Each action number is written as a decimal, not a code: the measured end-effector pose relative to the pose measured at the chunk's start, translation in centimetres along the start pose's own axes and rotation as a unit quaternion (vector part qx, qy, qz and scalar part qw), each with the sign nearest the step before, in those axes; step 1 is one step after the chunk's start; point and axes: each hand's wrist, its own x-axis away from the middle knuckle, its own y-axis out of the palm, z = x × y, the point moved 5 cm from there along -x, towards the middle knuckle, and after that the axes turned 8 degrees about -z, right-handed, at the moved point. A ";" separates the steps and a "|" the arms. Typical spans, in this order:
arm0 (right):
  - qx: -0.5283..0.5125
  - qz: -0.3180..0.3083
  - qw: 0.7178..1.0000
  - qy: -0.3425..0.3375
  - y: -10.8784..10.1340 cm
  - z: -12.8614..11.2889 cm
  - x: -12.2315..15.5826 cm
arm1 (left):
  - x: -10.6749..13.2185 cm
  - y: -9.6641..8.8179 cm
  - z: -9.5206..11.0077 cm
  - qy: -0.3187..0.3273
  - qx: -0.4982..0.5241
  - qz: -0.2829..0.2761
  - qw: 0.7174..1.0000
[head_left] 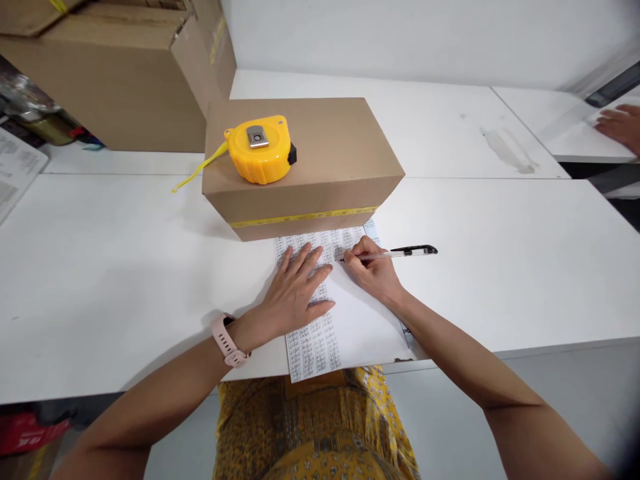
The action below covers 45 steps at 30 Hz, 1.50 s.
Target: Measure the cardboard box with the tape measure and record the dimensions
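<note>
My right hand [376, 272] is closed around a pen [411, 252] with a clear barrel and black cap end. The pen's tip points left and meets a white paper sheet [367, 327], or is just above it. Columns of small handwriting cover the sheet's left side and top. With fingers spread, my left hand [296, 293] lies flat on the written part and holds nothing. Just beyond the sheet stands a closed brown cardboard box [330, 143] with a yellow tape strip. A yellow tape measure [261, 150] rests on its top left.
White tables [500, 267] bear these things. A larger cardboard box [135, 80] stands at the back left, beside assorted items and a printed sheet [15, 170]. At the far right is another person's hand [620, 127]. A wall [400, 40] runs behind.
</note>
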 end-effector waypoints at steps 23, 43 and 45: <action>-0.035 0.017 0.999 0.003 -0.3 -0.2 -0.1 | 0.0 0.1 -0.1 0.005 -0.015 -0.002 1.000; -0.040 0.041 0.998 -0.008 -0.5 0.1 -0.2 | 0.0 0.1 -0.1 0.008 -0.022 -0.003 1.000; -0.039 0.041 0.998 -0.006 -0.6 0.1 -0.2 | 0.0 0.1 0.0 0.007 -0.023 -0.005 1.000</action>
